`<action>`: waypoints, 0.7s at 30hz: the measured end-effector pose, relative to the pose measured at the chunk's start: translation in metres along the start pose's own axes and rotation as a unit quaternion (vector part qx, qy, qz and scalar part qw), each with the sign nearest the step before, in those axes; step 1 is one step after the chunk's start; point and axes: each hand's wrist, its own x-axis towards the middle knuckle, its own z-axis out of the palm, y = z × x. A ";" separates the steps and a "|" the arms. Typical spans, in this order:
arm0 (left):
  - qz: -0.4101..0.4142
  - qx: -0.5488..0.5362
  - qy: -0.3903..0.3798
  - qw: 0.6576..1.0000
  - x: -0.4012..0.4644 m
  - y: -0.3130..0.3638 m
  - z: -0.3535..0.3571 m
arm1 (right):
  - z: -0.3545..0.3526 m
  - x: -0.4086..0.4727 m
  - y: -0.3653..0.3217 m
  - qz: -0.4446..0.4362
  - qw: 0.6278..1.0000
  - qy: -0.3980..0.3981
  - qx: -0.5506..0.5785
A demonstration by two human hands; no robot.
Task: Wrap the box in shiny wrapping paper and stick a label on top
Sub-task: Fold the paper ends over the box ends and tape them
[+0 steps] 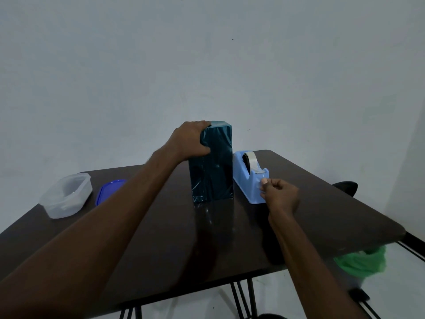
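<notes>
A tall box point(212, 166) covered in shiny dark teal wrapping paper stands upright in the middle of the dark brown table point(161, 238). My left hand point(190, 140) grips its upper left corner, thumb on the front face and fingers over the top. Just right of the box sits a light blue tape dispenser point(249, 174) with a roll of clear tape. My right hand point(279, 195) is at the dispenser's front end, pinching a strip of clear tape point(262, 184) between thumb and fingers below the cutter. No label is visible.
A clear plastic container point(65, 195) stands at the table's left, with its blue lid point(109, 191) lying flat beside it. A green plastic bag point(362, 261) lies on the floor under the table's right edge. A plain wall rises behind the table.
</notes>
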 end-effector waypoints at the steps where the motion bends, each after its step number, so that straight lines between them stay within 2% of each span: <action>1: 0.000 0.001 -0.001 1.000 0.000 0.000 0.000 | -0.001 0.001 0.002 0.012 1.000 0.000 -0.007; 4: -0.003 0.003 -0.003 1.000 0.000 0.000 0.000 | -0.006 -0.003 0.004 0.041 0.999 -0.006 -0.025; 9: -0.006 0.005 -0.005 1.000 -0.001 0.003 -0.002 | -0.013 -0.012 -0.007 -0.030 0.998 -0.007 -0.055; 13: -0.001 -0.003 -0.024 1.000 -0.002 0.008 -0.005 | -0.012 -0.022 -0.046 -0.089 0.991 -0.095 0.037; 17: -0.003 0.007 -0.022 1.000 -0.003 0.006 -0.004 | 0.002 -0.021 -0.127 -0.193 0.958 -0.187 0.098; 21: -0.008 0.027 -0.024 0.999 0.000 0.003 0.000 | 0.048 0.002 -0.184 -0.210 0.930 -0.294 0.068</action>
